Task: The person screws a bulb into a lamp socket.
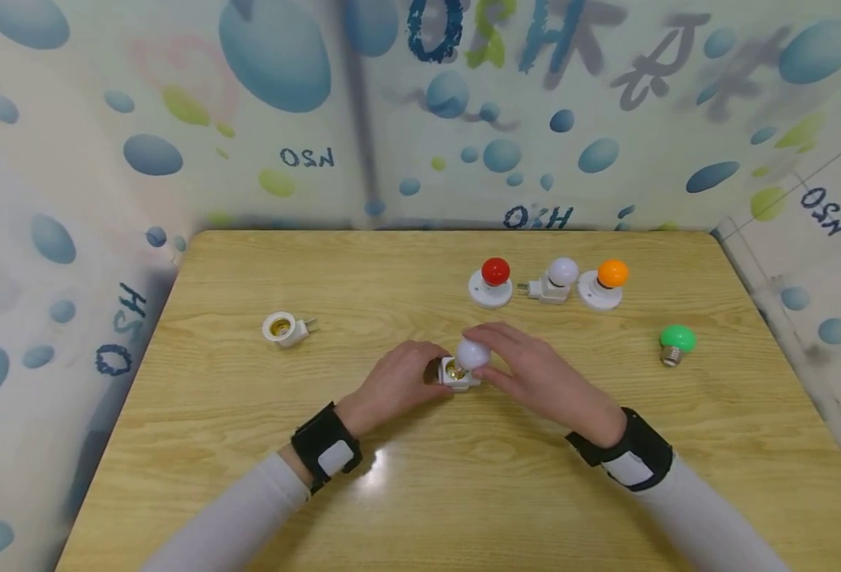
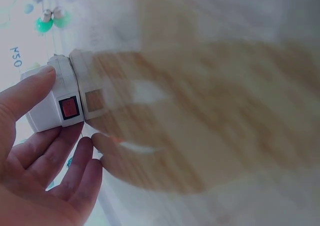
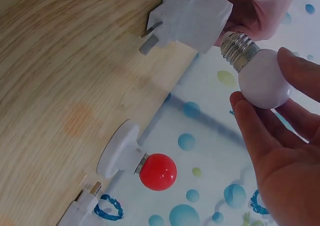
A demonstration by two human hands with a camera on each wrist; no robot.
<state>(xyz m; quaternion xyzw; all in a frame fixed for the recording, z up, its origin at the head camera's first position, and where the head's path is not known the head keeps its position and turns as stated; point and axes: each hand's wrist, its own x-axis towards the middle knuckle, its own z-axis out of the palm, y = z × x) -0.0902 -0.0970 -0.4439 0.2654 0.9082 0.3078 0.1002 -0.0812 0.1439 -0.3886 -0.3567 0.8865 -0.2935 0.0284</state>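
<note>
At the middle of the table my left hand (image 1: 397,384) grips a white plug-in lamp socket (image 1: 458,383) from its left side, thumb and fingers on its body. The left wrist view shows a red rocker switch (image 2: 69,107) on the socket's face. My right hand (image 1: 545,383) pinches a white light bulb (image 1: 474,354) between thumb and fingertips. In the right wrist view the bulb's silver screw base (image 3: 239,50) is tilted toward the socket and sits right at its edge. The socket's two metal prongs (image 3: 150,40) stick out on the side away from the bulb.
Behind my hands stand a red bulb (image 1: 495,272) in a round base, a white bulb (image 1: 563,272) in a plug-in socket and an orange bulb (image 1: 613,273) in a round base. A green bulb (image 1: 677,340) lies at right, a bulbless plug-in socket (image 1: 286,330) at left.
</note>
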